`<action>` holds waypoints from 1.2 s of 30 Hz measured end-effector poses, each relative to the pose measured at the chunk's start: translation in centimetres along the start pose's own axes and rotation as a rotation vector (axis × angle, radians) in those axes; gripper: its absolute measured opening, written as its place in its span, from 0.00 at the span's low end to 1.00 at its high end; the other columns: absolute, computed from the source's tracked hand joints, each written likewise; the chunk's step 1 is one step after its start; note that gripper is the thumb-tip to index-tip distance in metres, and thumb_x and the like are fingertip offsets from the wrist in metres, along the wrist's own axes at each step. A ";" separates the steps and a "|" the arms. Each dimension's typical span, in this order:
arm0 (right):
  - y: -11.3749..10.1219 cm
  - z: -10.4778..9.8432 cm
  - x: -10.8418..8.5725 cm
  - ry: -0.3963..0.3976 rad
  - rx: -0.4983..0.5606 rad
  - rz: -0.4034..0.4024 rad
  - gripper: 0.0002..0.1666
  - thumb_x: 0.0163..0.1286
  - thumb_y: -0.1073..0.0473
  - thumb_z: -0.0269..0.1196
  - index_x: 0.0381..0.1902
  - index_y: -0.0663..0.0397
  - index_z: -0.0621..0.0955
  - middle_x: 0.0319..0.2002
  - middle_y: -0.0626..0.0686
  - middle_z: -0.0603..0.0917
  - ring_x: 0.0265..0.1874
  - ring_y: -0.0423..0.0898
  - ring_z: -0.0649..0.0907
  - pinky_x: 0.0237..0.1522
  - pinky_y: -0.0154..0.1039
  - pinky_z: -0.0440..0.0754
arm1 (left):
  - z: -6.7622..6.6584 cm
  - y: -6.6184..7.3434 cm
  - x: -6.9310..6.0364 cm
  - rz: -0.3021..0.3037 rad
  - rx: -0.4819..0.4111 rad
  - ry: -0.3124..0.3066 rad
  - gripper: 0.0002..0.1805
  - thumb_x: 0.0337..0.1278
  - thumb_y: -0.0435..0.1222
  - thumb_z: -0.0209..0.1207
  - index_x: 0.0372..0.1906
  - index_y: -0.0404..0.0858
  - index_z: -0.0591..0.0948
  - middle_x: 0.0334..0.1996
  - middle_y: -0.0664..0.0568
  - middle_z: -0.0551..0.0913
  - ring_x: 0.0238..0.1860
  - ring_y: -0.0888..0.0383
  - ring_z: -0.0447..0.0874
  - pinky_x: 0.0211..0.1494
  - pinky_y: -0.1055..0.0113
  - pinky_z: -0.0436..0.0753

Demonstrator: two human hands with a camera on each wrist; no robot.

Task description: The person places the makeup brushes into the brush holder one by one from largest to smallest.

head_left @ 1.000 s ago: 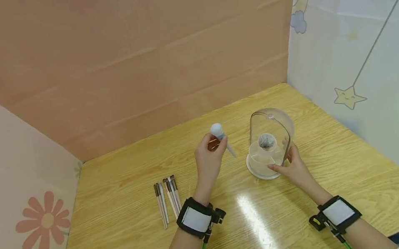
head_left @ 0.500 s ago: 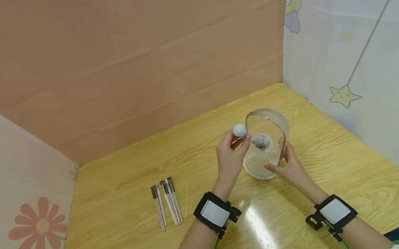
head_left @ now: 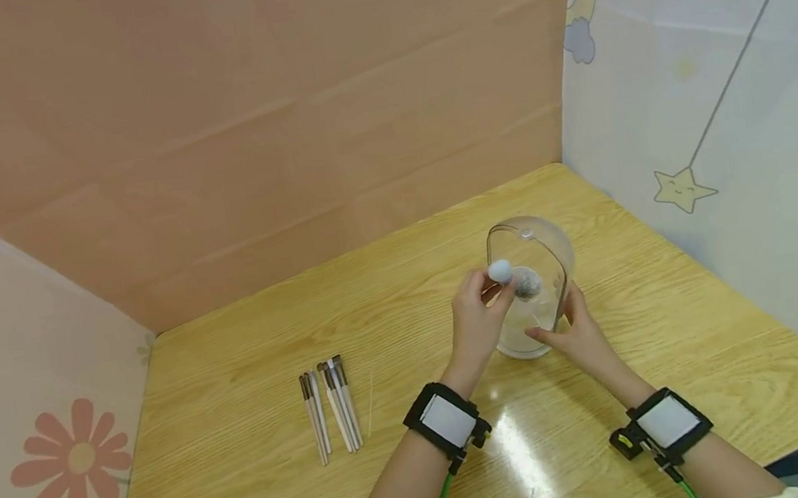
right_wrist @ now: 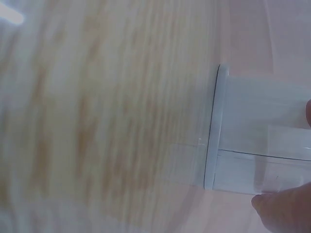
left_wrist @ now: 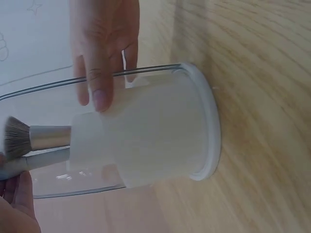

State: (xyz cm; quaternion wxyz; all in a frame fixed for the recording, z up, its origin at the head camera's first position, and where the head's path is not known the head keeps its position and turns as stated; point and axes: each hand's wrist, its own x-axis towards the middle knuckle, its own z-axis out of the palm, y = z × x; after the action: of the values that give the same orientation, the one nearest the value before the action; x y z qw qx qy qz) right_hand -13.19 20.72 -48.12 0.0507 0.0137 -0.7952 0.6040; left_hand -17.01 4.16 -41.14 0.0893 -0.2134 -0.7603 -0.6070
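Note:
A clear domed makeup brush holder [head_left: 520, 338] with a white base stands upright on the table, its front open. My left hand [head_left: 475, 319] pinches a makeup brush [head_left: 499, 271] with a round, pale head, at the holder's opening. In the left wrist view, that brush's pale handle [left_wrist: 48, 158] points into the inner cup [left_wrist: 90, 141]; its lower end is hidden. Another brush with grey bristles [left_wrist: 17, 138] stands in the cup beside it. My right hand [head_left: 588, 346] grips the holder's right side, thumb in front and fingers behind.
Several slim makeup brushes [head_left: 340, 408] lie in two groups on the wooden table [head_left: 247, 471], left of my left arm. A thin pale stick [head_left: 371, 404] lies beside them. Cloth-covered walls border the table behind and on both sides.
My left hand has moved right with the brush, from beside the holder to its opening, and the brush handle now reaches the inner cup. My right hand keeps its hold on the holder.

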 end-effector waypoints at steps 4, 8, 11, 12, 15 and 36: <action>-0.1 0.1 0.0 -0.002 0.012 -0.002 0.61 0.60 0.64 0.68 0.75 0.53 0.37 0.75 0.65 0.43 0.74 0.68 0.45 0.70 0.69 0.43 | 0.2 -0.3 -0.2 -0.021 0.030 -0.010 0.12 0.59 0.34 0.62 0.44 0.30 0.79 0.43 0.42 0.82 0.48 0.53 0.84 0.52 0.76 0.81; -0.4 0.1 -0.1 -0.011 0.011 0.020 0.61 0.61 0.64 0.67 0.75 0.52 0.36 0.75 0.65 0.42 0.74 0.68 0.45 0.69 0.70 0.44 | 0.3 -0.3 -0.4 -0.042 0.043 -0.027 0.14 0.59 0.34 0.62 0.47 0.31 0.79 0.45 0.42 0.82 0.49 0.53 0.84 0.52 0.76 0.81; -0.5 0.1 -0.2 -0.014 0.012 0.027 0.61 0.61 0.64 0.67 0.75 0.53 0.35 0.75 0.65 0.41 0.74 0.68 0.45 0.69 0.70 0.45 | 0.4 -0.3 -0.6 -0.051 0.065 -0.053 0.14 0.60 0.34 0.61 0.48 0.32 0.79 0.46 0.43 0.82 0.50 0.53 0.84 0.53 0.76 0.80; -0.5 0.1 -0.2 -0.016 0.013 0.028 0.61 0.61 0.65 0.67 0.75 0.53 0.35 0.75 0.65 0.41 0.74 0.68 0.44 0.69 0.70 0.45 | 0.4 -0.4 -0.6 -0.052 0.074 -0.062 0.14 0.60 0.34 0.61 0.48 0.32 0.80 0.47 0.43 0.82 0.51 0.53 0.84 0.53 0.76 0.80; -0.4 0.1 -0.2 -0.016 0.018 0.023 0.61 0.61 0.65 0.67 0.75 0.54 0.35 0.75 0.65 0.41 0.74 0.68 0.44 0.69 0.70 0.45 | 0.5 -0.5 -0.8 -0.041 0.119 -0.077 0.12 0.59 0.35 0.61 0.46 0.33 0.81 0.46 0.44 0.83 0.50 0.53 0.84 0.53 0.77 0.80; -0.3 0.4 -0.1 -0.019 0.026 0.009 0.60 0.61 0.65 0.66 0.74 0.57 0.36 0.75 0.66 0.42 0.74 0.68 0.44 0.70 0.68 0.40 | 0.0 -1.1 -1.1 -0.024 0.215 -0.103 0.15 0.58 0.35 0.63 0.49 0.35 0.81 0.48 0.46 0.84 0.49 0.54 0.84 0.52 0.78 0.80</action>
State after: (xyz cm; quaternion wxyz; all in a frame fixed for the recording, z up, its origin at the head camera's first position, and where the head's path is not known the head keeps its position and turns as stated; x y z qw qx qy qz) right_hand -13.08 20.28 -47.97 0.0401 0.0164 -0.7877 0.6145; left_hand -16.51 3.78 -42.53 0.0652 -0.2245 -0.8271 -0.5111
